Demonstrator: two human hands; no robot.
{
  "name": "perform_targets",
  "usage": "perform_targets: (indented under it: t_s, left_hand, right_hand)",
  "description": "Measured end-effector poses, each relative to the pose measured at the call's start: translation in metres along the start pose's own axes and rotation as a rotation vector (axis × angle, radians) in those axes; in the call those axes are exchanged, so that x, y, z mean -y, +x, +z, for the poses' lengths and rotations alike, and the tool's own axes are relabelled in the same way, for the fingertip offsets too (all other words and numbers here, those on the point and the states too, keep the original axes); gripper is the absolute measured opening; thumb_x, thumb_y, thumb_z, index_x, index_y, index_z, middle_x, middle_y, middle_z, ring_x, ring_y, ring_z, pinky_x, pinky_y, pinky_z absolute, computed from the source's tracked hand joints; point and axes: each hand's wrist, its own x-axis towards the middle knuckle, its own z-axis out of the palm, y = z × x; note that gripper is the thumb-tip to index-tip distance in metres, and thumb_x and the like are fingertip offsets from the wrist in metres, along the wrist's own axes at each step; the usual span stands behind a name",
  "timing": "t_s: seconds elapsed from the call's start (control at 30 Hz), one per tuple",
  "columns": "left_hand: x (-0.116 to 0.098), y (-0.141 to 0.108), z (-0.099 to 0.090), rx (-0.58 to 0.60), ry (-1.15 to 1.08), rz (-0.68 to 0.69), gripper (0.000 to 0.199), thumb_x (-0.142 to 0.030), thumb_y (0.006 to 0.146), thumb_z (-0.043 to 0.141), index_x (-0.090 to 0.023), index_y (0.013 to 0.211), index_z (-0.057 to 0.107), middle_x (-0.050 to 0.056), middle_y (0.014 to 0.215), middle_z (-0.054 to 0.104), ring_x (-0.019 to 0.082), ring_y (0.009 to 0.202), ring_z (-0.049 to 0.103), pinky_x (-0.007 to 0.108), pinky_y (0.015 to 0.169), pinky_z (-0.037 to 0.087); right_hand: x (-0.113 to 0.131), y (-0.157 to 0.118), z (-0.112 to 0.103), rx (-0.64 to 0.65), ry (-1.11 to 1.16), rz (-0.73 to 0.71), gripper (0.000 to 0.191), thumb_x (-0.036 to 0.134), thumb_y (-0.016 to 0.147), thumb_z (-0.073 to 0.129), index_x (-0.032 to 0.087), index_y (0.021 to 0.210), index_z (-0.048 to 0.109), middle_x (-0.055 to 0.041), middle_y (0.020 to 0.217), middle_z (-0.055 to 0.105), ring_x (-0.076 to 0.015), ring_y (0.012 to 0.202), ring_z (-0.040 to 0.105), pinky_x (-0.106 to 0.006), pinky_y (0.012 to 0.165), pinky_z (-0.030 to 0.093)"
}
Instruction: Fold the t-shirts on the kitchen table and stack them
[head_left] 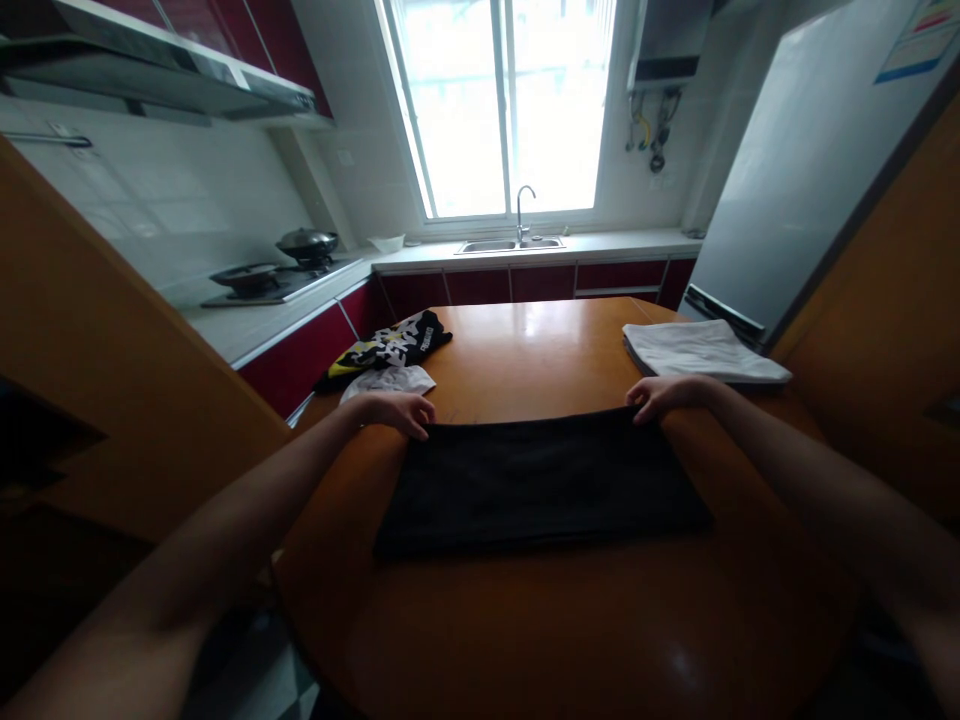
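Observation:
A black cloth garment, folded into a wide flat band, lies across the wooden table in front of me. My left hand pinches its far left corner between thumb and fingers. At the far right corner, my right hand grips the fabric the same way. The far edge between the two hands looks nearly straight. What kind of garment it is cannot be made out from this fold.
A crumpled black, yellow and white printed garment lies at the table's left edge, beside a pale crumpled cloth. Folded white cloth sits at the right. Beyond are a counter with a sink, a stove with pans, and a refrigerator.

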Motion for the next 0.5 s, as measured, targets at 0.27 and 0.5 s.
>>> perform_targets:
  t_s: [0.27, 0.5]
  left_hand:
    - [0.005, -0.01, -0.003, -0.044, 0.047, 0.092, 0.045, -0.049, 0.056, 0.086, -0.018, 0.086, 0.073, 0.0, 0.081, 0.071, 0.02, 0.079, 0.063, 0.027, 0.075, 0.047]
    - [-0.029, -0.058, -0.034, -0.322, 0.106, 0.252, 0.046, -0.051, 0.068, 0.079, -0.014, 0.094, 0.073, 0.001, 0.086, 0.072, 0.017, 0.082, 0.062, 0.025, 0.077, 0.05]
  right_hand:
    - [0.008, -0.013, -0.003, 0.005, -0.005, -0.042, 0.042, 0.05, 0.055, 0.085, 0.02, 0.08, 0.072, -0.0056, 0.084, 0.073, -0.0228, 0.08, 0.067, -0.028, 0.068, 0.054]
    - [0.027, -0.027, -0.039, -0.263, -0.142, -0.199, 0.044, 0.053, 0.062, 0.082, 0.019, 0.088, 0.075, -0.0056, 0.086, 0.072, -0.0224, 0.08, 0.065, -0.03, 0.068, 0.051]
